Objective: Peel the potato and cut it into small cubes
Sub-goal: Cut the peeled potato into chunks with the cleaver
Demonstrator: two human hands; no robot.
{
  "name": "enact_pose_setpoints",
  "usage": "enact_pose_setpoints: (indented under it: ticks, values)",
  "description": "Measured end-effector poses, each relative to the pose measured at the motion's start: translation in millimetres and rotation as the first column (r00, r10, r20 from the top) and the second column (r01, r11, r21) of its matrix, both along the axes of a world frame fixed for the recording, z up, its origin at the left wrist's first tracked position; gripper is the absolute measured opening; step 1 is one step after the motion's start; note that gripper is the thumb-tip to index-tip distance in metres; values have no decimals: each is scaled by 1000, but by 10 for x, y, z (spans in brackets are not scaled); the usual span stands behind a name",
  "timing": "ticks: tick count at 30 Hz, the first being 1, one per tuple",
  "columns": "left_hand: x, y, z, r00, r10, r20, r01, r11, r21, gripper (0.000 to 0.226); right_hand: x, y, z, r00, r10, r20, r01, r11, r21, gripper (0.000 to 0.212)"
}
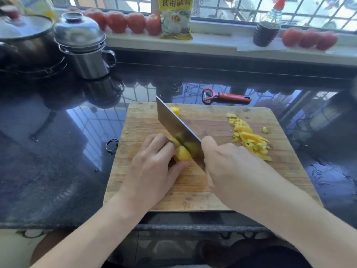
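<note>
A peeled yellow potato piece lies in the middle of the wooden cutting board. My left hand grips it from the left, fingers curled over it. My right hand grips the handle of a cleaver, whose blade stands against the potato's right side and points away toward the far left. Another potato piece shows behind the blade near the board's far edge. A heap of yellow peels lies on the board's right part.
A red peeler lies on the dark glossy counter behind the board. A steel lidded pot and a dark pan stand at the far left. Tomatoes, a yellow bag and a sauce bottle line the windowsill. A black ring lies left of the board.
</note>
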State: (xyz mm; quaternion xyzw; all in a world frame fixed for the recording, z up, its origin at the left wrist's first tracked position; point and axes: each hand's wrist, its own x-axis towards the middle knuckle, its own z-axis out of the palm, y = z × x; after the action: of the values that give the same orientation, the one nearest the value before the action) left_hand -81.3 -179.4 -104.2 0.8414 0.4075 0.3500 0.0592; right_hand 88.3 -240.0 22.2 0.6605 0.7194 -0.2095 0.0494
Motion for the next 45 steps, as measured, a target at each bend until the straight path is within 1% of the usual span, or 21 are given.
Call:
enact_pose_setpoints:
  ticks: [2,3,8,12,14,16,20,24,26,28,30,32,35,36,38,39,41,43,45]
  values:
    - [7,-3,-5,1000,11,-4,-11,1000,5,30,-4,-25,125,1000,-2,-1,2,998,-55,9]
    - [11,-2,-8,1000,7,-2,-7,1000,5,31,-1,-28,125,1000,-17,-7,16,998,-55,9]
    - [0,17,-19,1000,-9,15,10,1000,-1,31,54,44,-95,993,-83,88,79,996,46,22]
    - [-13,6,-13,1000,6,21,-6,1000,-5,31,32,128,-219,997,-76,28,74,995,68,17]
    - [-7,-5,10,1000,4,12,-3,1000,-16,31,-7,143,-218,996,-84,20,82,994,75,19]
    - [4,-15,46,1000,4,13,-3,999,-45,31,-25,129,-222,996,-88,30,86,993,80,19]
    - [35,-36,125,1000,20,-17,-23,983,-185,39,19,95,-233,997,-70,14,67,989,130,12]
    - [-46,-49,173,997,48,62,-28,955,-296,37,216,68,-247,991,-119,-54,124,985,118,21]
    - [-167,-40,177,998,27,52,-10,949,-316,38,334,85,-236,979,-159,-130,173,980,102,20]
    - [-283,-35,192,999,-26,44,40,932,-359,41,433,119,-202,961,-179,-210,205,973,109,20]
    - [-344,-33,215,996,-71,55,87,914,-397,44,525,144,-153,929,-190,-319,234,966,107,16]
    - [-348,-21,264,994,-72,84,102,892,-440,44,625,156,-84,881,-215,-422,281,954,100,13]
    - [-273,110,413,990,-35,140,100,863,-494,38,794,172,0,854,-242,-461,340,930,141,13]
    - [-229,192,481,993,-55,106,100,867,-488,38,846,179,14,844,-259,-469,370,915,161,13]
    - [-104,401,612,986,-156,-58,108,865,-491,41,917,190,19,831,-291,-475,424,884,200,13]
    - [-18,505,674,965,-218,-149,115,854,-507,43,935,192,14,826,-302,-476,439,875,206,14]
    - [192,680,776,897,-339,-283,133,819,-557,50,945,175,11,815,-312,-489,453,869,200,14]
    - [404,775,837,807,-454,-378,160,784,-600,55,947,142,14,805,-312,-504,457,868,193,13]
    - [536,820,839,704,-534,-468,179,771,-611,52,960,105,10,799,-311,-515,459,868,187,13]
